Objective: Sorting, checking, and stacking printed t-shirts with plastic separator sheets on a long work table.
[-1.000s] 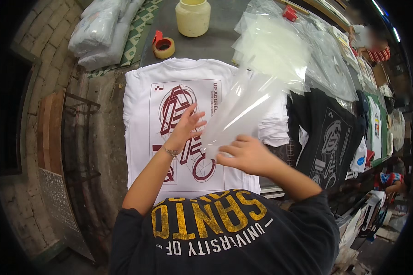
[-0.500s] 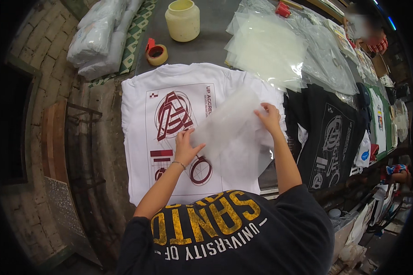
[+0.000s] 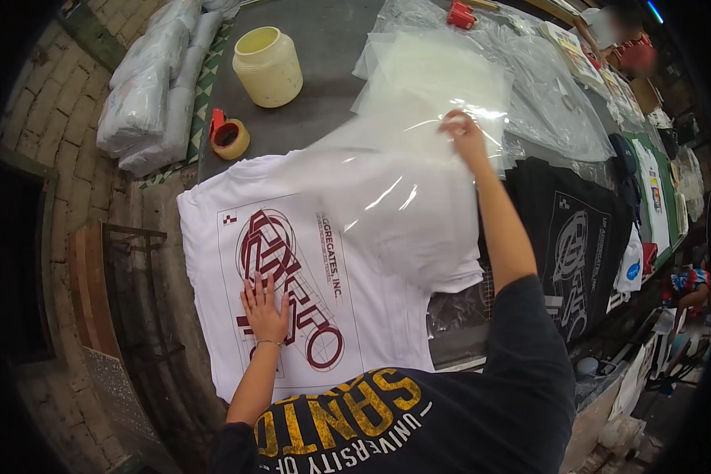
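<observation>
A white T-shirt point(image 3: 387, 316) with a dark red print lies spread on the table in front of me. My left hand point(image 3: 265, 310) rests flat on its print, fingers spread and holding nothing. Farther off to the right, my right hand point(image 3: 462, 133) is closed on a translucent plastic sheet point(image 3: 379, 201); its fingers are somewhat blurred. The sheet trails from the hand toward the left, covering the shirt's upper right part. Just beyond the right hand lies a stack of clear plastic sheets point(image 3: 442, 67).
Tape point(image 3: 231, 140) on a red dispenser and a cream tub point(image 3: 268, 67) stand at the far left. Wrapped white bundles point(image 3: 146, 95) lie beyond the left edge. Black printed shirts point(image 3: 569, 245) lie on the right. Another person point(image 3: 636, 55) is at the far right.
My left hand has let go of the sheet and moved left and down onto the print. My right hand has carried the sheet away toward the stack. The view has shifted slightly.
</observation>
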Available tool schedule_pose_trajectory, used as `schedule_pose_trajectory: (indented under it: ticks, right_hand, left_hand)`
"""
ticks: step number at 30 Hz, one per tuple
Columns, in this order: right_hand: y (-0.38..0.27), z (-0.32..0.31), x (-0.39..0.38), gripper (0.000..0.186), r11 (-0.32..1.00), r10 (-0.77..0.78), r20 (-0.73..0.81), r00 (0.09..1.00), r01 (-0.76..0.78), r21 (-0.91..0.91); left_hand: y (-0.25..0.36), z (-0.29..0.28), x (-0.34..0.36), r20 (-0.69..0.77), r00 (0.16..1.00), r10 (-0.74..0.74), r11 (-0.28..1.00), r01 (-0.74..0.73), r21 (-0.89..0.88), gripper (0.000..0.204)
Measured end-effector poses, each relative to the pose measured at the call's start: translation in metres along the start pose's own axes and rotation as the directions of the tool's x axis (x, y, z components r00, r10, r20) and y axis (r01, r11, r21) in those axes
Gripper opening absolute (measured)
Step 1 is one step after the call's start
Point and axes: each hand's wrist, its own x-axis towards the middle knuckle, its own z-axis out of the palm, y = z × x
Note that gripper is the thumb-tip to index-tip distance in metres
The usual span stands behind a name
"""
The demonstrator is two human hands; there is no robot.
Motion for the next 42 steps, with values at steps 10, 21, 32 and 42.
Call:
schedule_pose_trajectory:
  ticks: [10, 21, 32, 42]
  right_hand:
    - [0.125, -0.069, 0.135, 0.023, 0.681, 0.167, -0.74, 0.651, -0.62, -0.391]
    - [0.176, -0.105, 0.153, 0.037, 0.407, 0.338, -0.534, 0.775, -0.632, -0.66]
    - [-0.015, 0.023, -0.141, 0.017, 0.862, -0.254, -0.085, 0.964, 0.186, -0.471]
    - [-0.085, 0.1, -0.495, 0.018, 0.88, 0.393, -0.064, 0.918, -0.395, -0.263]
  left_hand:
    - [0.002, 0.003, 0.01, 0.091, 0.995, -0.034, 0.999, 0.031, 0.036, 0.06]
    - [0.003, 0.006, 0.016, 0.121, 0.992, -0.034, 0.999, 0.032, 0.019, 0.061]
    - [-0.004, 0.004, 0.0, 0.061, 0.998, -0.023, 1.0, 0.023, 0.002, 0.06]
    - [-0.032, 0.013, -0.006, -0.121, 0.989, 0.08, 0.948, -0.113, -0.298, 0.052]
